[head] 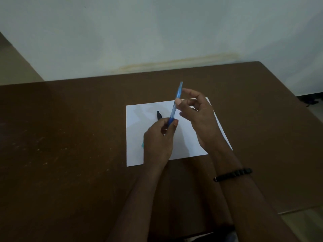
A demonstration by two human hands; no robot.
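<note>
A blue translucent pen stands tilted above a white sheet of paper on the brown table. My left hand pinches the pen's lower end between thumb and fingers. My right hand pinches the pen near its middle with thumb and fingertip, the other fingers loosely curled. A black pen lies on the paper behind my left hand, mostly hidden. A small teal piece shows at the left edge of my left hand.
The table's far edge meets a pale wall. Its right edge drops to the floor at the right. A black bracelet sits on my right wrist.
</note>
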